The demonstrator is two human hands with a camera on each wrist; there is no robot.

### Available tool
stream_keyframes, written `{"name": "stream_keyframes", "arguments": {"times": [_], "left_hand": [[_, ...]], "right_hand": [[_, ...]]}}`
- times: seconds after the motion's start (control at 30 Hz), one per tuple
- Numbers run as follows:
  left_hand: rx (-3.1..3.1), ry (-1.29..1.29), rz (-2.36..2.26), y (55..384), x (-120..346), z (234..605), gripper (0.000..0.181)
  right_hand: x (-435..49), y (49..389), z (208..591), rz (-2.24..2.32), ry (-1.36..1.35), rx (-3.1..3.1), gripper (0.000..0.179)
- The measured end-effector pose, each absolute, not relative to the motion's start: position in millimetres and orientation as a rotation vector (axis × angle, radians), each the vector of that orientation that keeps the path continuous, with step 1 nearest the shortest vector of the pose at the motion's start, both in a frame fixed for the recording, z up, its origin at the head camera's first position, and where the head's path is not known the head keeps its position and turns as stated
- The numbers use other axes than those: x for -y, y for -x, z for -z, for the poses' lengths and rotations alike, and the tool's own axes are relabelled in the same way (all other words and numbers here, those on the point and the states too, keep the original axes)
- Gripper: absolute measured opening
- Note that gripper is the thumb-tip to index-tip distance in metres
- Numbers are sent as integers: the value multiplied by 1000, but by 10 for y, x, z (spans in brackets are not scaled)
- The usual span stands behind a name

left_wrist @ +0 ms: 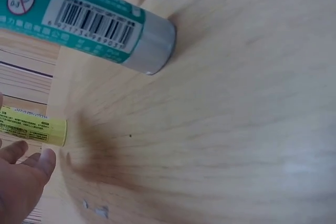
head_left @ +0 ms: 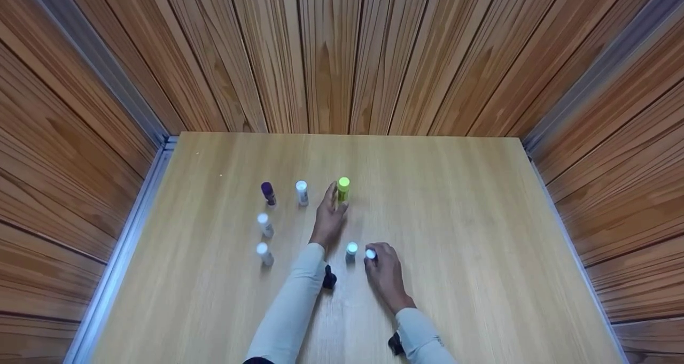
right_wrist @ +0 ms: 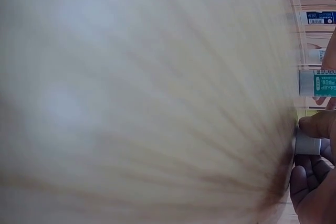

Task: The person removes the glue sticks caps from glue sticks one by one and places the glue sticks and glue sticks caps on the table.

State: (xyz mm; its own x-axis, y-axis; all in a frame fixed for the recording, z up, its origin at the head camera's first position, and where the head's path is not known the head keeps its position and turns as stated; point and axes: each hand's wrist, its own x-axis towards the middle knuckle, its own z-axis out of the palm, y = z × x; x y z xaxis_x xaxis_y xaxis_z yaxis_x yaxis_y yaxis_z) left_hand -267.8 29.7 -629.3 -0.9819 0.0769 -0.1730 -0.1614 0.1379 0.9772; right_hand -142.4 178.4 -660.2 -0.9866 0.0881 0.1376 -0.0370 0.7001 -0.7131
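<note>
My left hand (head_left: 328,219) reaches to a yellow-green glue stick (head_left: 343,189) that stands upright. Its fingers are spread loosely around the stick's left and near sides; in the left wrist view, fingertips (left_wrist: 46,162) show beside the yellow label, with a gap to it. My right hand (head_left: 386,272) pinches a white-capped glue stick (head_left: 370,254) between thumb and fingers, near the tabletop. In the right wrist view, the pale lower end of that stick (right_wrist: 307,144) shows between them. Just left of it stands a teal-labelled glue stick (head_left: 351,252), its barcode facing the left wrist camera.
To the left stand a dark purple glue stick (head_left: 269,194) and white ones, one at the back (head_left: 302,194) and two nearer ones, the first (head_left: 265,226) behind the second (head_left: 264,254). Wood-panelled walls (head_left: 331,59) enclose the light wooden table (head_left: 470,219).
</note>
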Motion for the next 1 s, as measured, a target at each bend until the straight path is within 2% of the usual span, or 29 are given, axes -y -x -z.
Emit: {"name": "stream_keyframes", "arguments": {"times": [0.67, 1.0], "left_hand": [[-2296, 41, -2000, 2768, -323, 6431, 57], [-2236, 112, -2063, 2860, -369, 6404, 33]], "right_hand": [[-1784, 1424, 6641, -1098, 17, 2730, 21], [-1797, 1415, 6630, -1147, 31, 2743, 21]]}}
